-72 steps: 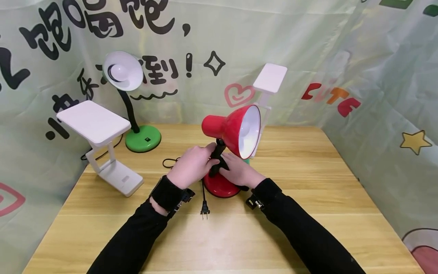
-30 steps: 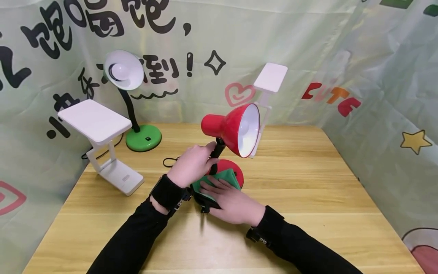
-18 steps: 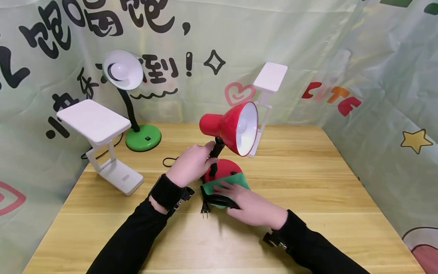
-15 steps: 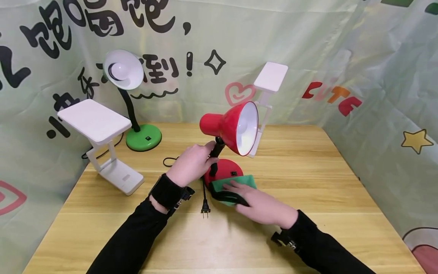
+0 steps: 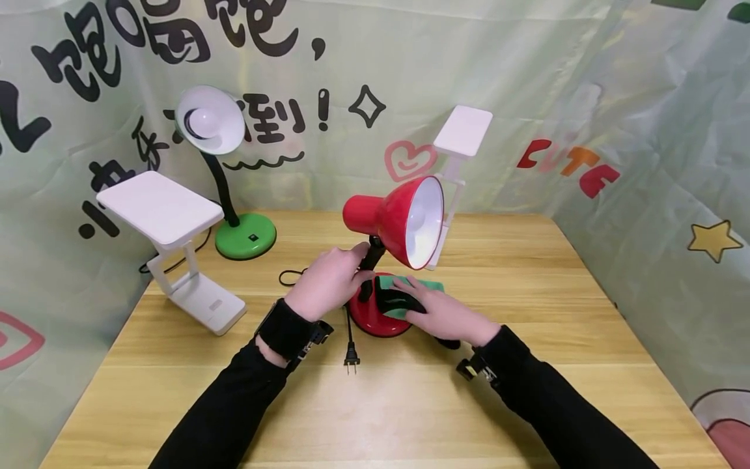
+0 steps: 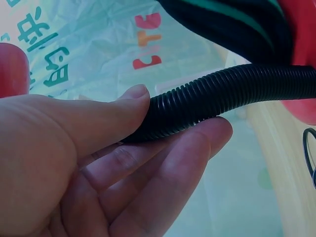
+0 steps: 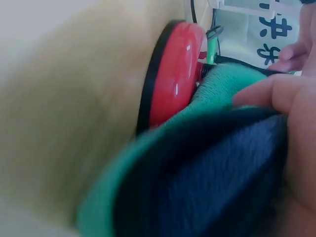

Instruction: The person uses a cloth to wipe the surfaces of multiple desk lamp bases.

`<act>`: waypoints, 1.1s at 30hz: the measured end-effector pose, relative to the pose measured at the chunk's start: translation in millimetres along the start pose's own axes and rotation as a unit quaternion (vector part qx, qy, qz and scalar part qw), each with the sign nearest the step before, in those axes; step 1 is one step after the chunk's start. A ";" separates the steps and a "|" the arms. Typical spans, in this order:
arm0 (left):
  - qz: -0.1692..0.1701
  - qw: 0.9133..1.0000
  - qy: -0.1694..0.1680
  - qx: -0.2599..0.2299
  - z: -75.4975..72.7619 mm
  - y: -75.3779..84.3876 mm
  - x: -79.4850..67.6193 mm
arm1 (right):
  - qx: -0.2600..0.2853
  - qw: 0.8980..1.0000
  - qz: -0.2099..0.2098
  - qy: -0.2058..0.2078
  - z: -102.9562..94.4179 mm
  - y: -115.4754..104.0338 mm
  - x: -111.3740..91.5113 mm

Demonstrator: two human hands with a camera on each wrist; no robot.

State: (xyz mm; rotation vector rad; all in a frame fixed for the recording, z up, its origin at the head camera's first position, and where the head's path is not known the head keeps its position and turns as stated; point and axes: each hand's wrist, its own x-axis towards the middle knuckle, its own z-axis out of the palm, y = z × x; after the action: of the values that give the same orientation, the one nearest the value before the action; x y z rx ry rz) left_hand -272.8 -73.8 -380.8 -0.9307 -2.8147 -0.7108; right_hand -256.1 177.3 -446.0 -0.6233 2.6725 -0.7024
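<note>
while the left hand (image 5: 329, 281) grips the near-upright black neck (image 6: 217, 94) of the red lamp (image 5: 395, 212), the right hand (image 5: 442, 312), fingers outstretched, rests on the green-and-black cloth (image 5: 400, 301) over the base (image 5: 375, 322), right of the neck.

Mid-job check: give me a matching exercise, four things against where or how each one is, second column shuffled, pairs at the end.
1. Left grip
2. Right grip
3. Plug
4. Green base

A. on the green cloth
B. back left of the table in the head view
C. holding the neck of the red lamp
D. prongs toward the near edge

Pairs: 1-C, 2-A, 3-D, 4-B.
</note>
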 end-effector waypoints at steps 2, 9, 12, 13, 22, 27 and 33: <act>0.002 1.000 0.002 -0.002 0.0 0.0 -0.1 | 0.012 1.000 -0.026 -0.012 -3.3 0.1 15.2; 0.007 1.000 0.014 0.007 -0.2 -0.7 -0.3 | 0.009 0.998 -0.057 -0.027 -13.5 -2.1 64.9; 0.007 1.000 0.015 0.011 -0.1 -1.0 -0.1 | -0.001 0.997 -0.073 -0.023 -15.4 -3.7 80.6; 0.006 1.000 0.014 0.012 -0.3 -0.9 -0.3 | -0.003 0.996 -0.083 -0.022 -15.2 -3.7 84.6; 0.011 1.000 0.016 0.013 0.8 -0.6 0.2 | 0.004 0.995 -0.096 0.031 -7.2 2.4 65.8; 0.015 1.000 0.012 0.022 1.0 0.5 0.4 | -0.024 0.997 -0.053 0.051 -1.3 3.8 35.3; 0.008 1.000 0.007 0.015 -0.3 0.3 -0.6 | -0.079 0.996 -0.020 0.046 8.8 -9.9 -3.0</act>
State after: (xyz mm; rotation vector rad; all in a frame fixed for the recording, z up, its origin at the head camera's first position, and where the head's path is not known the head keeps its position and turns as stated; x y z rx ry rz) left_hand -272.2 -74.0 -380.5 -0.9389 -2.7941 -0.6680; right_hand -246.8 167.5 -447.7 -0.7021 2.8278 -0.5461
